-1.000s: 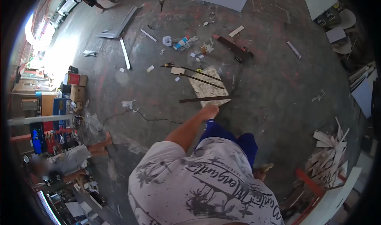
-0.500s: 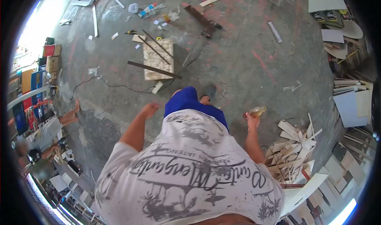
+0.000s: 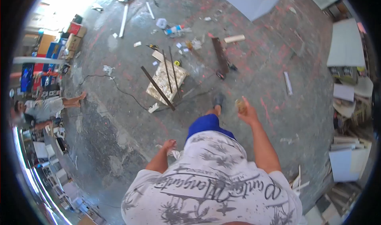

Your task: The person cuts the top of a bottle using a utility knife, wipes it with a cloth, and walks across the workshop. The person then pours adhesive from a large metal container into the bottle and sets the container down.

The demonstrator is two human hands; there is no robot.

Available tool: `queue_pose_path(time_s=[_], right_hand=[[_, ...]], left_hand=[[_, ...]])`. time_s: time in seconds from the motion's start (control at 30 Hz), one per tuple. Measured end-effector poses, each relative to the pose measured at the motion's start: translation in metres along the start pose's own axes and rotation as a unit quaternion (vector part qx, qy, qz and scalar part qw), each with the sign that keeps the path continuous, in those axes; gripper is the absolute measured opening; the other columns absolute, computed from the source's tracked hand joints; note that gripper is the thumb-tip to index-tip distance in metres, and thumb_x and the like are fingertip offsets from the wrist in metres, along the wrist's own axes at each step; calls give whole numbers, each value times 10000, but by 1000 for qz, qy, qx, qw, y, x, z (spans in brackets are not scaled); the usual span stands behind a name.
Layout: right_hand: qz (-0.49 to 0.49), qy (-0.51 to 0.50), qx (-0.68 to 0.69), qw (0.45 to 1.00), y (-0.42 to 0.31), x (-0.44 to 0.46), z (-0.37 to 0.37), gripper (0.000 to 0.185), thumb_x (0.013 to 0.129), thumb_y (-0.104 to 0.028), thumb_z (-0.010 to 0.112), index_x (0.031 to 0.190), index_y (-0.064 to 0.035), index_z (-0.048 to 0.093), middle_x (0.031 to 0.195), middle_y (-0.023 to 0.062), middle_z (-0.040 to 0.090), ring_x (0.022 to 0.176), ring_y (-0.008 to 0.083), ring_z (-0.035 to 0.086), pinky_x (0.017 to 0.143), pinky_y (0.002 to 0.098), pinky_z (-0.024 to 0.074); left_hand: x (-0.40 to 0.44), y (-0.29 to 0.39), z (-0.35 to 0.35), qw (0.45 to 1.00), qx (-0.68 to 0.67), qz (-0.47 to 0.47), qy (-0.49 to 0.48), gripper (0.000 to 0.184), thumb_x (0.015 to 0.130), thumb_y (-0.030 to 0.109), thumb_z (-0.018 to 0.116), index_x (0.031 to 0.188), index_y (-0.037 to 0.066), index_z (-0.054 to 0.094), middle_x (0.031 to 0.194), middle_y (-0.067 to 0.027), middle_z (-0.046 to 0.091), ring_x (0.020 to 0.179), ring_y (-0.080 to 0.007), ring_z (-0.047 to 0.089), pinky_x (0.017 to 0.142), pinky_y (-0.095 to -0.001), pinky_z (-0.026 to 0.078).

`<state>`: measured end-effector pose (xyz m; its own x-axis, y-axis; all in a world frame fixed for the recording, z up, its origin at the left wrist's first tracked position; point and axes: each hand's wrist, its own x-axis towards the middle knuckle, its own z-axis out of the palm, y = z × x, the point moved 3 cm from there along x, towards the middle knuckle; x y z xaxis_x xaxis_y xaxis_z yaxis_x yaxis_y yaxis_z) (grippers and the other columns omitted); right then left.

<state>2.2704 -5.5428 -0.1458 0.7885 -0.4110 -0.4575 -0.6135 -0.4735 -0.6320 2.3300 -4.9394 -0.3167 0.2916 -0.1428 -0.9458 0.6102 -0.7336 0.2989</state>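
My right hand (image 3: 248, 113) is wrapped round a small clear bottle (image 3: 240, 106) with amber contents, held out ahead of my body on the right. My left hand (image 3: 170, 144) hangs low beside my blue shorts, fingers loosely bent and apart, with nothing visible in it. Below that hand shows a pale thing I cannot make out. On the floor ahead lies a worn, speckled board (image 3: 162, 80). Dark strips (image 3: 158, 88) lie across it, and a yellow tape roll (image 3: 177, 63) sits at its far edge.
A brown plank (image 3: 219, 54) lies ahead, with a dark power tool (image 3: 220, 75) at its near end. A black cord (image 3: 126, 92) crosses the floor to the left. Another person (image 3: 43, 108) is at the far left. Boards (image 3: 346, 42) line the right side, and a white box (image 3: 250, 2) stands far ahead.
My view has turned and moved forward, bringing the white box into sight. My right hand has swung forward with the bottle, while my left hand has dropped back towards my body.
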Motion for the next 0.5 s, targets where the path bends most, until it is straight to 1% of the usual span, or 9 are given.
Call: queue_pose_path(time_s=[0.03, 0.1, 0.13, 0.17, 0.23, 0.33, 0.37, 0.47, 0.5], right_hand=[[-17, -86, -64, 994, -50, 17, -16, 1125, 697, -139, 809, 1629, -104, 181, 1157, 175, 720, 1053, 410, 682, 914, 488, 537], [-128, -138, -99, 977, -120, 40, -27, 1201, 700, -134, 803, 1637, -112, 51, 1148, 181, 718, 1053, 440, 663, 914, 507, 529], [-186, -155, -120, 963, -150, 57, -36, 1243, 702, -132, 800, 1641, -116, -13, 1143, 183, 717, 1052, 455, 654, 914, 516, 525], [-197, -169, -119, 958, -174, 67, -45, 1247, 704, -134, 803, 1641, -106, -20, 1138, 190, 717, 1048, 453, 660, 910, 510, 528], [-222, -198, -119, 947, -215, 88, -60, 1256, 709, -136, 808, 1639, -86, -35, 1127, 204, 719, 1038, 448, 671, 901, 498, 534], [-191, -210, -141, 948, -232, 127, -70, 1228, 727, -170, 787, 1639, -67, -29, 1107, 268, 707, 1027, 456, 675, 887, 483, 542], [-198, -217, -140, 946, -241, 135, -74, 1243, 720, -181, 796, 1636, -54, -36, 1111, 276, 703, 1033, 450, 677, 895, 470, 543], [-226, -231, -148, 935, -240, 168, -77, 1269, 707, -197, 814, 1624, -13, -43, 1114, 274, 703, 1033, 427, 692, 907, 447, 547], [-234, -235, -150, 931, -239, 182, -73, 1275, 703, -200, 819, 1619, 1, -44, 1114, 270, 705, 1029, 419, 699, 909, 442, 547]], left_hand=[[13, 14, 16, 998, -61, -24, 20, 372, 986, 301, 589, 1238, 45, 684, 1078, -107, 746, 953, -224, 716, 747, -397, 602], [15, 88, 32, 993, 80, -87, 1, 387, 992, 330, 590, 1259, 65, 681, 1131, -143, 739, 1041, -255, 706, 824, -399, 591], [36, 122, 37, 982, 179, 62, 5, 387, 995, 340, 590, 1261, 75, 681, 1153, -152, 734, 1072, -268, 701, 867, -396, 577], [52, 154, 45, 938, 277, 207, 11, 386, 998, 350, 590, 1264, 84, 681, 1176, -162, 730, 1102, -281, 696, 910, -392, 562], [24, 258, 56, 965, 139, 208, 81, 375, 999, 346, 594, 1255, 86, 677, 1205, -155, 724, 1116, -301, 694, 970, -378, 528], [-53, 373, 51, 932, 38, 319, 166, 381, 1011, 331, 596, 1270, 60, 666, 1189, -145, 729, 1101, -268, 696, 957, -387, 531], [-72, 391, 46, 919, -1, 349, 181, 394, 1020, 330, 596, 1282, 43, 660, 1185, -144, 728, 1087, -251, 696, 946, -379, 532], [-94, 396, 34, 927, -100, 316, 173, 396, 1022, 316, 595, 1309, 47, 642, 1207, -149, 722, 1116, -272, 690, 963, -395, 529], [-95, 382, 30, 923, -108, 296, 219, 389, 1012, 328, 599, 1287, 59, 657, 1199, -149, 726, 1112, -279, 694, 957, -399, 534]])
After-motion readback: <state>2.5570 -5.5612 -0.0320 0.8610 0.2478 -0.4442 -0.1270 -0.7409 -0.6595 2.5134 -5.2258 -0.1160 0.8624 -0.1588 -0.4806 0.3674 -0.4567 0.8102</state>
